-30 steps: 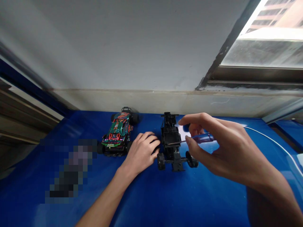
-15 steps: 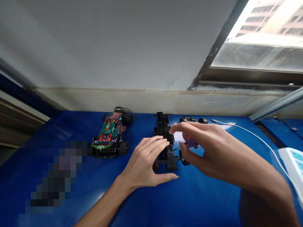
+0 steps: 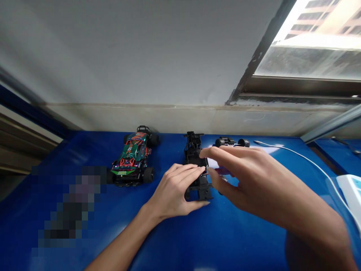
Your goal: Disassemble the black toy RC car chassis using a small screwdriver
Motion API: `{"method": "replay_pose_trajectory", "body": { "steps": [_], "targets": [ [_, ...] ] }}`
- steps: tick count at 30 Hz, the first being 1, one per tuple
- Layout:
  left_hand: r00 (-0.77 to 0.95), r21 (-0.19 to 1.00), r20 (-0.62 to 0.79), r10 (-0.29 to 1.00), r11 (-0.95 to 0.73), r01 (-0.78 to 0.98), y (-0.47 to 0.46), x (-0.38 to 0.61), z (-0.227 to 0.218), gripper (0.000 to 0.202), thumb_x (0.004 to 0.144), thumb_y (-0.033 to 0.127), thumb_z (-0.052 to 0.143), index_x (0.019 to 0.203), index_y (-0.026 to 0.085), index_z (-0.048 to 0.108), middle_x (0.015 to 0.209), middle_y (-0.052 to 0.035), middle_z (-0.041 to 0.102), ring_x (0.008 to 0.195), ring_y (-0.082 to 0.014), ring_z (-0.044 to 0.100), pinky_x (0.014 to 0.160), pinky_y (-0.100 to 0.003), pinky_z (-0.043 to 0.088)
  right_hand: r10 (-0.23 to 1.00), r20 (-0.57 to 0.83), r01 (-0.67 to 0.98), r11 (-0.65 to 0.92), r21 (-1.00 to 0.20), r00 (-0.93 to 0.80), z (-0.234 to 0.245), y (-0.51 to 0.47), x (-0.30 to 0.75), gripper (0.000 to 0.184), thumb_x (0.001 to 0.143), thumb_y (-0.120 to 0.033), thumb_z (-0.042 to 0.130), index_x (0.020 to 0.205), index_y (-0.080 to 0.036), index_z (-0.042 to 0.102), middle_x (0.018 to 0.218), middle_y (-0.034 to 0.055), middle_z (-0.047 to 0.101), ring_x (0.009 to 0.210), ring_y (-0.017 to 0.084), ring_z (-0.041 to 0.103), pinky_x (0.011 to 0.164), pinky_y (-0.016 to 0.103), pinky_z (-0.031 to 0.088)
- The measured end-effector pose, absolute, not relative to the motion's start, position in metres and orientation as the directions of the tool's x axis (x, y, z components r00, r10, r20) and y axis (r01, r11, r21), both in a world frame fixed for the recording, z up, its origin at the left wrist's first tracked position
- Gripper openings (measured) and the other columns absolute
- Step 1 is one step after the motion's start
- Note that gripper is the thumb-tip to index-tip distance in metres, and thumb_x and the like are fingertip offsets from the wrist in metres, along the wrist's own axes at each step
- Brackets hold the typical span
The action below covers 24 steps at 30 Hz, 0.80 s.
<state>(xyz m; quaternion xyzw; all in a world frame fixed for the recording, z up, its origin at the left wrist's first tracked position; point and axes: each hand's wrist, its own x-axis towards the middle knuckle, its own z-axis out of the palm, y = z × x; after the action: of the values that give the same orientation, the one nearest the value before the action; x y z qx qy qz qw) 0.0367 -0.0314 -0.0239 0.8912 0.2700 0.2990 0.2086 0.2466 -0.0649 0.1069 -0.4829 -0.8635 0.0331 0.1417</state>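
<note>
A black toy car chassis (image 3: pixel 193 145) lies on the blue table. My left hand (image 3: pixel 176 190) steadies its near half, fingers over the top and thumb along the near end. At the chassis's right side is my right hand (image 3: pixel 239 171), its fingers curled around a small screwdriver with a purple handle (image 3: pixel 225 170). Most of that handle is hidden behind the thumb and forefinger, and the tip cannot be made out. The right forefinger reaches over the middle of the chassis. Behind my right hand, a black wheel-and-axle part (image 3: pixel 231 142) shows.
On the left stands a toy car with a shiny green and red body (image 3: pixel 132 154). A white cable (image 3: pixel 303 156) curves to a white power strip (image 3: pixel 351 197) at right. The wall (image 3: pixel 169 118) bounds the table's back. A pixelated patch covers the left area.
My right hand has shifted slightly left, closer to my left fingertips, and the purple handle is more covered. The left thumb has drawn in nearer the chassis's near end.
</note>
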Motion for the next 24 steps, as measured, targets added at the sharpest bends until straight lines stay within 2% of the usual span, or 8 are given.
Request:
{"method": "replay_pose_trajectory", "body": {
  "steps": [3, 7, 10, 12, 14, 19, 22, 24],
  "targets": [
    [0.643, 0.567, 0.442, 0.626, -0.750, 0.340, -0.030, 0.034, -0.024, 0.056, 0.082, 0.050, 0.088, 0.126, 0.019, 0.071, 0.137, -0.0152, 0.076, 0.129, -0.0368, 0.071, 0.107, -0.055, 0.056, 0.845, 0.194, 0.851, 0.519, -0.076, -0.498, 0.106, -0.069, 0.242, 0.020, 0.101, -0.019, 0.056, 0.120, -0.026, 0.060, 0.078, -0.0026, 0.069, 0.058, 0.015, 0.059, 0.058, 0.031, 0.027],
    [0.600, 0.616, 0.470, 0.648, -0.727, 0.303, -0.026, 0.032, -0.027, 0.068, 0.076, 0.052, 0.093, 0.131, 0.019, 0.069, 0.135, -0.0141, 0.077, 0.129, -0.0355, 0.071, 0.110, -0.053, 0.054, 0.860, 0.257, 0.865, 0.484, -0.133, -0.442, 0.107, -0.066, 0.236, 0.019, 0.102, -0.016, 0.053, 0.116, -0.025, 0.062, 0.065, -0.0054, 0.061, 0.051, 0.013, 0.057, 0.054, 0.031, 0.023],
    [0.632, 0.629, 0.446, 0.633, -0.724, 0.282, -0.024, 0.032, -0.026, 0.078, 0.074, 0.055, 0.095, 0.138, 0.019, 0.067, 0.137, -0.0142, 0.076, 0.130, -0.0360, 0.071, 0.110, -0.053, 0.054, 0.873, 0.299, 0.872, 0.450, -0.191, -0.385, 0.107, -0.063, 0.235, 0.032, 0.099, -0.014, 0.054, 0.128, -0.026, 0.060, 0.059, -0.0083, 0.055, 0.046, 0.012, 0.051, 0.053, 0.030, 0.021],
    [0.656, 0.635, 0.417, 0.629, -0.718, 0.285, -0.024, 0.033, -0.024, 0.075, 0.075, 0.054, 0.094, 0.136, 0.021, 0.068, 0.139, -0.0142, 0.075, 0.130, -0.0364, 0.070, 0.110, -0.053, 0.053, 0.870, 0.277, 0.855, 0.470, -0.220, -0.408, 0.107, -0.062, 0.236, 0.048, 0.096, -0.011, 0.055, 0.141, -0.029, 0.054, 0.065, -0.0080, 0.060, 0.049, 0.012, 0.053, 0.054, 0.030, 0.022],
    [0.668, 0.639, 0.393, 0.632, -0.710, 0.296, -0.025, 0.034, -0.023, 0.071, 0.076, 0.054, 0.093, 0.134, 0.021, 0.070, 0.139, -0.0140, 0.075, 0.131, -0.0366, 0.070, 0.109, -0.054, 0.053, 0.865, 0.254, 0.844, 0.487, -0.222, -0.432, 0.107, -0.063, 0.237, 0.053, 0.096, -0.012, 0.055, 0.146, -0.030, 0.051, 0.071, -0.0067, 0.066, 0.051, 0.012, 0.055, 0.054, 0.029, 0.023],
    [0.642, 0.635, 0.406, 0.651, -0.706, 0.314, -0.027, 0.034, -0.025, 0.079, 0.073, 0.055, 0.094, 0.139, 0.020, 0.068, 0.138, -0.0149, 0.076, 0.129, -0.0360, 0.072, 0.108, -0.054, 0.055, 0.899, 0.288, 0.910, 0.384, -0.157, -0.330, 0.107, -0.064, 0.238, 0.022, 0.105, -0.033, 0.055, 0.123, -0.026, 0.067, 0.055, -0.0066, 0.056, 0.044, 0.014, 0.052, 0.052, 0.030, 0.023],
    [0.618, 0.630, 0.433, 0.657, -0.710, 0.314, -0.027, 0.034, -0.027, 0.086, 0.071, 0.057, 0.095, 0.141, 0.018, 0.065, 0.139, -0.0162, 0.075, 0.128, -0.0359, 0.072, 0.108, -0.054, 0.056, 0.899, 0.249, 0.888, 0.413, -0.201, -0.361, 0.108, -0.064, 0.240, 0.024, 0.105, -0.027, 0.053, 0.127, -0.028, 0.064, 0.054, -0.0088, 0.052, 0.042, 0.012, 0.049, 0.051, 0.028, 0.023],
    [0.613, 0.632, 0.434, 0.660, -0.708, 0.315, -0.027, 0.034, -0.028, 0.085, 0.071, 0.056, 0.096, 0.141, 0.018, 0.066, 0.140, -0.0164, 0.074, 0.129, -0.0357, 0.072, 0.108, -0.054, 0.056, 0.896, 0.226, 0.871, 0.430, -0.236, -0.381, 0.109, -0.064, 0.242, 0.033, 0.102, -0.020, 0.055, 0.133, -0.030, 0.059, 0.055, -0.0103, 0.052, 0.042, 0.011, 0.046, 0.049, 0.026, 0.025]
  ]
}}
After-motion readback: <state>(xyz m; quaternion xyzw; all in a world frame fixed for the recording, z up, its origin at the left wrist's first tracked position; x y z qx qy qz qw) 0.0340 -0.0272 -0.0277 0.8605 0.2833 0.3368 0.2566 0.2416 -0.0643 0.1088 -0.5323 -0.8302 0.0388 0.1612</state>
